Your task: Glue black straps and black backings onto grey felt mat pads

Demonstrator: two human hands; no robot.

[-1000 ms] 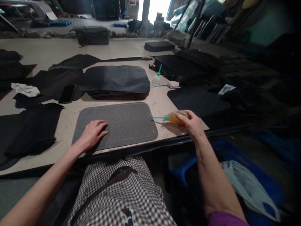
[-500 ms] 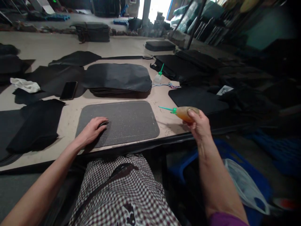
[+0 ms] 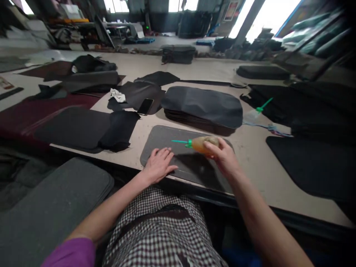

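A grey rounded sheet (image 3: 158, 135) lies on the table in front of me. My left hand (image 3: 160, 165) rests flat on its left end, fingers spread. In my right hand (image 3: 222, 154) is a squeeze bottle (image 3: 201, 145) of amber liquid, held on its side above the sheet. Its thin green nozzle points left, over the sheet and past my left fingertips. Right behind stands a stack of dark rounded sheets (image 3: 203, 105). A second bottle with a green nozzle (image 3: 259, 109) is upright to the right of that stack.
Dark cloth pieces (image 3: 119, 129), a phone (image 3: 145, 106) and a crumpled white cloth (image 3: 118, 95) lie to the left. Another dark panel (image 3: 306, 167) covers the table on the right. Grey sheets (image 3: 83, 185) are piled below the table's front edge at left.
My right hand has brought the bottle leftward from beside the sheet to over it. My left hand stays on the sheet's left part, fingers more spread. The head view has swung left.
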